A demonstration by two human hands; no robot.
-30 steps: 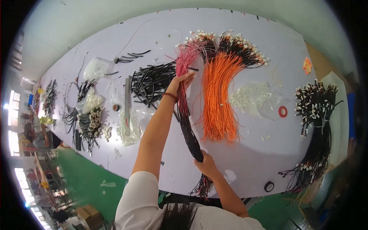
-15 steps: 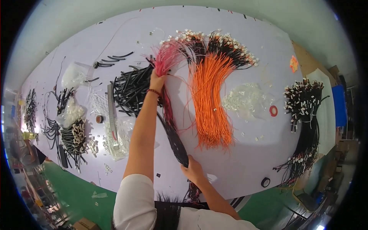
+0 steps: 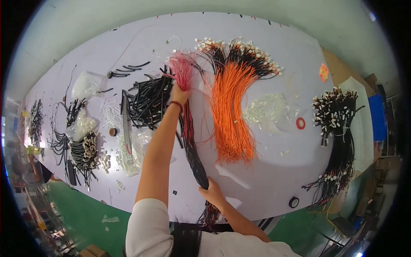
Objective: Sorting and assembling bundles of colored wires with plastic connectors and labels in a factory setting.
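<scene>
A long bundle of red and black wires (image 3: pixel 191 145) stretches between my hands, its loose pink-red ends fanned out at the far end. My left hand (image 3: pixel 180 94) is closed round the bundle just below that fan. Lower down, near the table's front edge, my right hand (image 3: pixel 214 193) grips the black part, and a tail of dark wires hangs below it. Left of my left hand lies a pile of black tubes (image 3: pixel 150 100). To the right is a thick bundle of orange wires (image 3: pixel 233 113), with black ends and white connectors at the top.
A clear bag of small white parts (image 3: pixel 267 112) and a red tape roll (image 3: pixel 300 124) lie right of the orange wires. Farther right hangs a tied black cable bundle (image 3: pixel 342 128). A black tape roll (image 3: pixel 293 202) sits near the front edge. Plastic bags (image 3: pixel 87 85) and cables lie left.
My left hand has shifted slightly nearer and right, pulling the pink-red ends straighter and away from the orange bundle's connectors. My right hand keeps its grip, slightly lower.
</scene>
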